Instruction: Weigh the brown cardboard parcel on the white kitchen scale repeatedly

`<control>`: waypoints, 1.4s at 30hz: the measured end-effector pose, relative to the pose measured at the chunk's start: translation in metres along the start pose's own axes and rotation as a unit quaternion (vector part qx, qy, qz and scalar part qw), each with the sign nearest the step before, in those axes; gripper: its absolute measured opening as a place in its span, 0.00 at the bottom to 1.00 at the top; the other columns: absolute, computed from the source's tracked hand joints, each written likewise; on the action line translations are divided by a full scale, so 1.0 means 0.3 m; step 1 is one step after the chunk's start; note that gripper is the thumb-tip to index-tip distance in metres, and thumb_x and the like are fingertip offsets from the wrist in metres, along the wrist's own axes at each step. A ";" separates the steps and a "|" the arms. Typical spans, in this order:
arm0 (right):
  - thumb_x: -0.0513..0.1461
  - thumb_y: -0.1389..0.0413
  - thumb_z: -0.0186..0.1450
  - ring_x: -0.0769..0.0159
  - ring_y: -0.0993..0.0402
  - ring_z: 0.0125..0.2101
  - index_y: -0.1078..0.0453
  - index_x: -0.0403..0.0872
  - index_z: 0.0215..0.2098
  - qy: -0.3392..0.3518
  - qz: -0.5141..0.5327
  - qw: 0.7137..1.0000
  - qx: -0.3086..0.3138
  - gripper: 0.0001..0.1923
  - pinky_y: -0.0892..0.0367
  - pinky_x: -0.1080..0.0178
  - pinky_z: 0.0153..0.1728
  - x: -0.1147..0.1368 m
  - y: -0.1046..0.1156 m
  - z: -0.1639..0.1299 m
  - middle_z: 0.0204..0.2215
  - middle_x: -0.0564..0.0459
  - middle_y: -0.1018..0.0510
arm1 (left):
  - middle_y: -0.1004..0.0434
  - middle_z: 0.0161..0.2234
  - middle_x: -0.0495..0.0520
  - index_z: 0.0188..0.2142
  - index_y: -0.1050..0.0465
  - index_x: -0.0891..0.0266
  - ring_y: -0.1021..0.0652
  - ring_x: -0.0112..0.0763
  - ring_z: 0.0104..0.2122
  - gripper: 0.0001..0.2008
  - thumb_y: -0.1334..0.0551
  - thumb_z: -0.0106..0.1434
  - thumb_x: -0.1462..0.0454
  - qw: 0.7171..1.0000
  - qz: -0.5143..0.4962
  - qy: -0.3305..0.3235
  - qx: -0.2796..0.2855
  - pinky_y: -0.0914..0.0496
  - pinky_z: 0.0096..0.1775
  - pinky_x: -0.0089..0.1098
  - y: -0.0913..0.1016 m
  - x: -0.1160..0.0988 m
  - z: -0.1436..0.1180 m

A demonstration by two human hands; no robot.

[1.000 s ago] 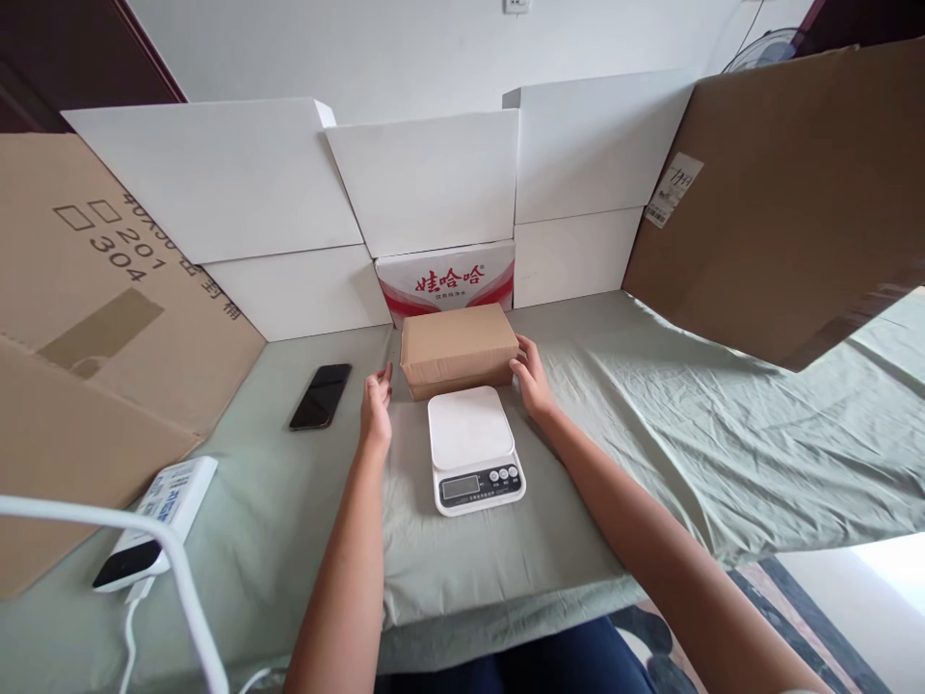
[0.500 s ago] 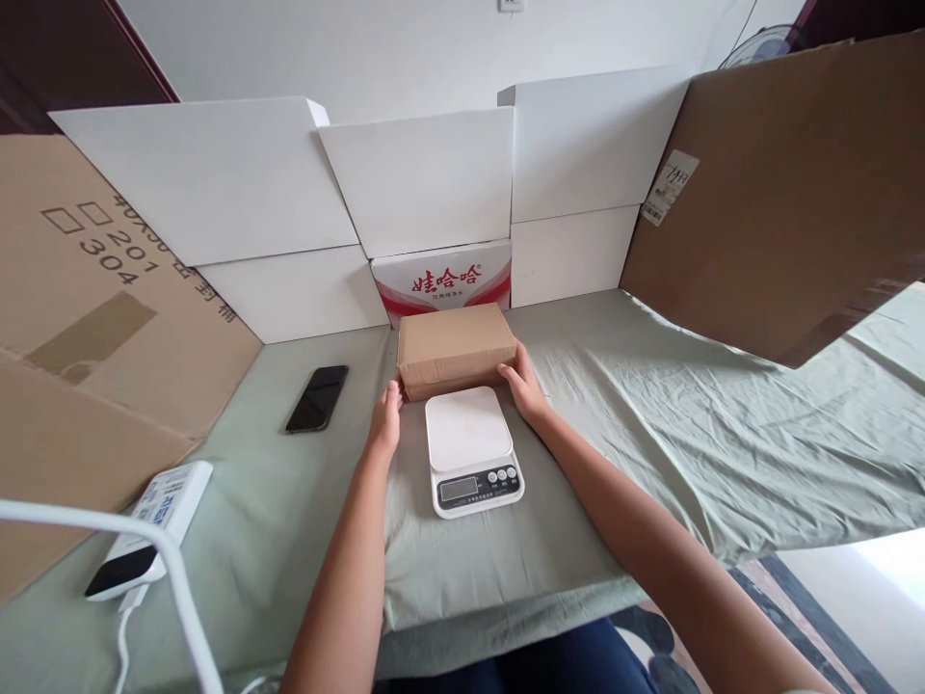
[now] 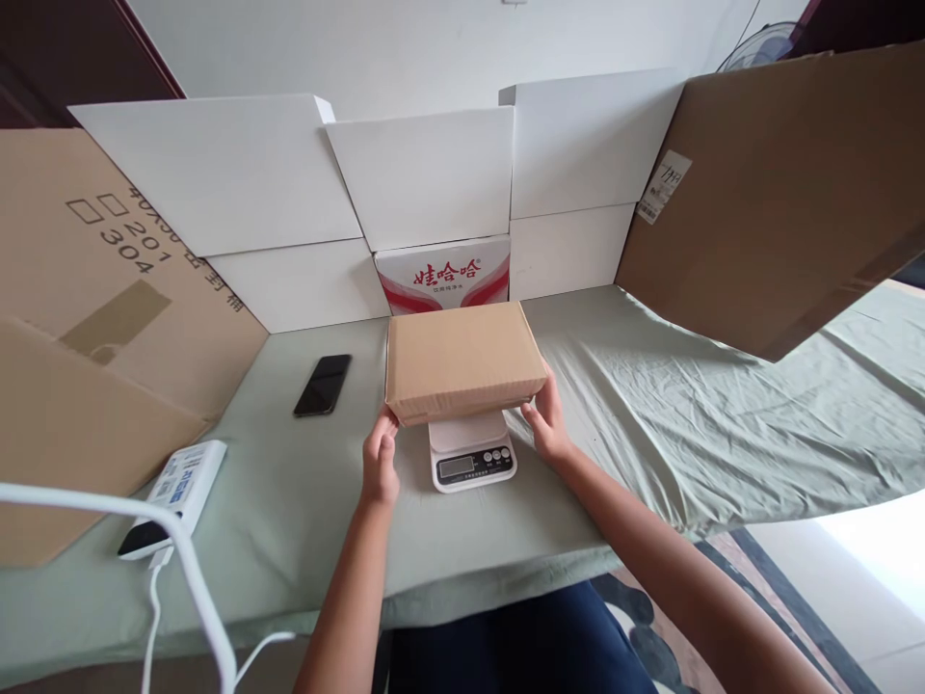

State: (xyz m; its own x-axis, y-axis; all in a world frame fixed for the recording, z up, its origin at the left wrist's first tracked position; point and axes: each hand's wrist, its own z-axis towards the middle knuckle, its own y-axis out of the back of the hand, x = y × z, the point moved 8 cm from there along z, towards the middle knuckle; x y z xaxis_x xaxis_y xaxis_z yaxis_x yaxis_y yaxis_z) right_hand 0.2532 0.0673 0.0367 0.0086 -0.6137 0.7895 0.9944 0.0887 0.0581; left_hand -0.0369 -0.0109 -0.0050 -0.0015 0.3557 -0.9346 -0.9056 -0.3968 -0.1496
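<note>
A closed brown cardboard box (image 3: 466,357) is held between my two hands, over the rear part of a white kitchen scale (image 3: 473,465). My left hand (image 3: 381,458) grips the box's near left corner, its fingers partly hidden beneath it. At the near right corner, my right hand (image 3: 547,419) has its thumb on the front face and its fingers along the side. The box covers most of the weighing plate; whether it touches the plate I cannot tell. The scale's display and buttons face me, and the display looks blank.
A black phone (image 3: 323,386) lies left of the box. Further left are a white power bank (image 3: 177,496) with a cable and a white curved bar (image 3: 184,549). White boxes (image 3: 426,178), a red-and-white carton (image 3: 444,275) and large cardboard panels (image 3: 766,193) enclose the cloth-covered table (image 3: 636,386).
Both hands have raised the cardboard box and brought it toward me, from behind the scale to over its plate. The camera view has shifted slightly.
</note>
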 end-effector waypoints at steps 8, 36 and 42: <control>0.58 0.48 0.69 0.46 0.42 0.68 0.46 0.57 0.71 -0.027 -0.004 0.999 0.034 0.36 0.43 0.42 0.68 0.019 0.023 -0.085 0.68 0.46 0.38 | 0.25 0.60 0.68 0.59 0.24 0.62 0.32 0.56 0.66 0.40 0.41 0.60 0.36 0.999 -0.006 0.034 0.002 0.38 0.65 0.51 0.029 0.002 -0.129; 0.54 0.50 0.66 0.48 0.32 0.59 0.47 0.62 0.68 -0.064 0.031 0.985 -0.157 0.33 0.34 0.41 0.58 -0.048 0.149 -0.048 0.61 0.46 0.34 | 0.36 0.69 0.60 0.65 0.32 0.50 0.37 0.46 0.69 0.33 0.42 0.65 0.42 0.995 -0.070 -0.037 -0.064 0.42 0.66 0.46 0.092 -0.054 -0.089; 0.55 0.50 0.67 0.48 0.32 0.60 0.47 0.61 0.68 -0.061 0.035 0.987 -0.142 0.33 0.34 0.41 0.59 -0.040 0.139 -0.047 0.61 0.46 0.34 | 0.30 0.65 0.65 0.59 0.29 0.56 0.32 0.49 0.67 0.32 0.40 0.63 0.41 0.995 -0.056 -0.007 -0.088 0.40 0.65 0.46 0.084 -0.049 -0.092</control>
State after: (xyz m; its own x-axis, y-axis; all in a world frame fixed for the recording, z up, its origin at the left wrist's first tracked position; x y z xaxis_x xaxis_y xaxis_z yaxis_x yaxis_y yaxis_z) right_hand 0.2961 0.0674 0.0211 0.0822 -0.5128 0.8546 0.9815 -0.1072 -0.1587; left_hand -0.0479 -0.0495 -0.0040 0.0871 0.4175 -0.9045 -0.8118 -0.4965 -0.3074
